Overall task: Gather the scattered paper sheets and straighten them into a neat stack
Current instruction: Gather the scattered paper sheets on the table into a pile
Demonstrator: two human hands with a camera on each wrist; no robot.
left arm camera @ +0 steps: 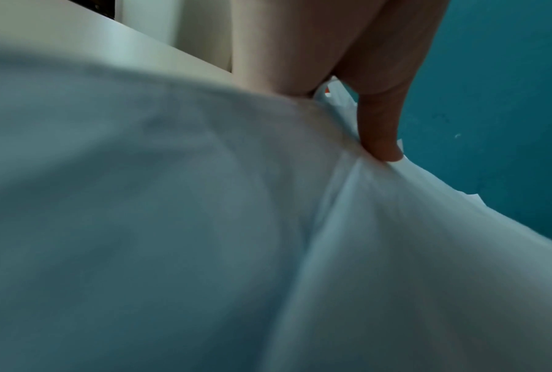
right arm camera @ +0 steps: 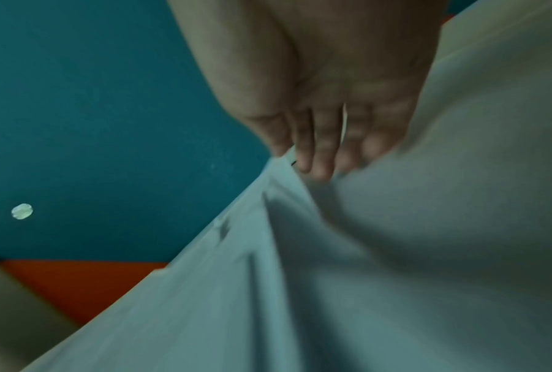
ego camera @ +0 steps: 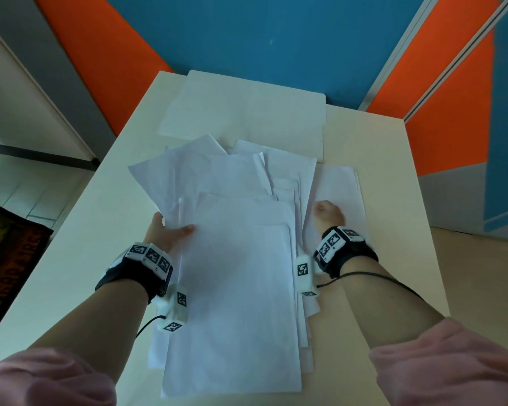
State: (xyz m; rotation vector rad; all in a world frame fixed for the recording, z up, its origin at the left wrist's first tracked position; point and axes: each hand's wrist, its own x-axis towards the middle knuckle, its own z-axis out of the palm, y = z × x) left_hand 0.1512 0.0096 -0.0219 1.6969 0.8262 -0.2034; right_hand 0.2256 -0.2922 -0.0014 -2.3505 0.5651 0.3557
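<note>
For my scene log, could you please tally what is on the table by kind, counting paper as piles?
Paper piles: 2, the loose pile gripped by both hands and the flat stack at the far edge.
Hands: 2, the left hand and the right hand.
Total: 4.

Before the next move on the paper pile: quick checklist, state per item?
1. Left hand grips the pile's left edge, thumb on top: ok.
2. Right hand on the pile's right edge, fingers tucked among sheets: ok.
3. Sheets squared up: not ok, corners fan out at the far end.
4. All sheets gathered: not ok, the far stack lies apart.
5. Pile lifted off the table: cannot tell.
</note>
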